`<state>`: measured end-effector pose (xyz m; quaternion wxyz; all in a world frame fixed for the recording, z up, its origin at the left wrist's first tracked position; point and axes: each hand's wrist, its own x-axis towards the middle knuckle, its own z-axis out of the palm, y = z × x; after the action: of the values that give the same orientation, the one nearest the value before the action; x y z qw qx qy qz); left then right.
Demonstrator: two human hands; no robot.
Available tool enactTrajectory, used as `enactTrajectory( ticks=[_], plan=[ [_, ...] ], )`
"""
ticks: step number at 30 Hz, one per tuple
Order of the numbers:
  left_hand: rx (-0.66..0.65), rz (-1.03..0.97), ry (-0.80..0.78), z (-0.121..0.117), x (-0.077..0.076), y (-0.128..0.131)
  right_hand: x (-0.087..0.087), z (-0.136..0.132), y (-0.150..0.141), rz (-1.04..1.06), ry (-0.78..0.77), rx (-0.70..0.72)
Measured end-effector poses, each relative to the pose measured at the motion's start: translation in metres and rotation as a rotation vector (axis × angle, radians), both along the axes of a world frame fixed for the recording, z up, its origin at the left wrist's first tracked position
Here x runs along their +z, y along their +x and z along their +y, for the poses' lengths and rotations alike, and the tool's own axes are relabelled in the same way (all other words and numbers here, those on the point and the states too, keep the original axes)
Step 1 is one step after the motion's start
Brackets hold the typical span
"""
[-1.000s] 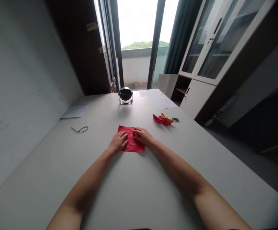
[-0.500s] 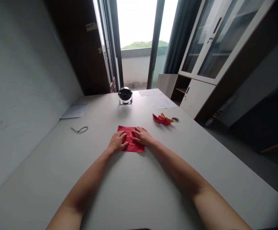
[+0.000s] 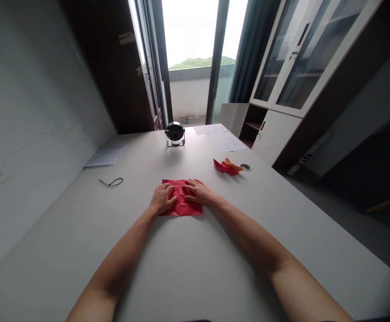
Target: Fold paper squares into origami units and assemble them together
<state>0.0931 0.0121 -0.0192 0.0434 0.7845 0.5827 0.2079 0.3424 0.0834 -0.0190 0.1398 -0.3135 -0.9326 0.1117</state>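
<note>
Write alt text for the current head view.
A person's left hand and right hand rest on a creased red paper sheet on a white table. Folded red and orange paper lies farther back, right; a thin dark loop lies left.

Red sheet (image 3: 182, 208), pale grey tabletop (image 3: 191, 264)
Crease lines pattern the sheet; folded pieces (image 3: 227, 168) are red and orange, cable tie (image 3: 109, 185) black, round device (image 3: 175, 132) black and silver.

Single head-worn view, facing forward and down, table (image 3: 188, 259) close, window (image 3: 191, 44) beyond
</note>
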Motion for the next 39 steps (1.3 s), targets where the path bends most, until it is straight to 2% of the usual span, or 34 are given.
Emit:
enactTrajectory(
  ticks=[6, 13, 20, 30, 39],
  plan=[
    [0.049, 0.078, -0.114, 0.003, -0.008, -0.004, 0.001, -0.003, -0.003, 0.015, 0.010, -0.013],
    [0.108, 0.113, -0.142, 0.006, -0.015, -0.009, 0.004, -0.008, -0.008, 0.034, 0.028, 0.019],
    [0.165, 0.119, -0.187, 0.007, -0.013, -0.013, 0.001, -0.008, -0.010, 0.031, 0.026, 0.032],
    [0.238, 0.101, -0.179, 0.015, -0.022, -0.032, 0.000, -0.007, -0.009, 0.052, 0.019, 0.018],
    [0.250, 0.079, -0.150, 0.017, -0.022, -0.036, 0.000, -0.006, -0.008, 0.041, 0.012, 0.020]
  ],
)
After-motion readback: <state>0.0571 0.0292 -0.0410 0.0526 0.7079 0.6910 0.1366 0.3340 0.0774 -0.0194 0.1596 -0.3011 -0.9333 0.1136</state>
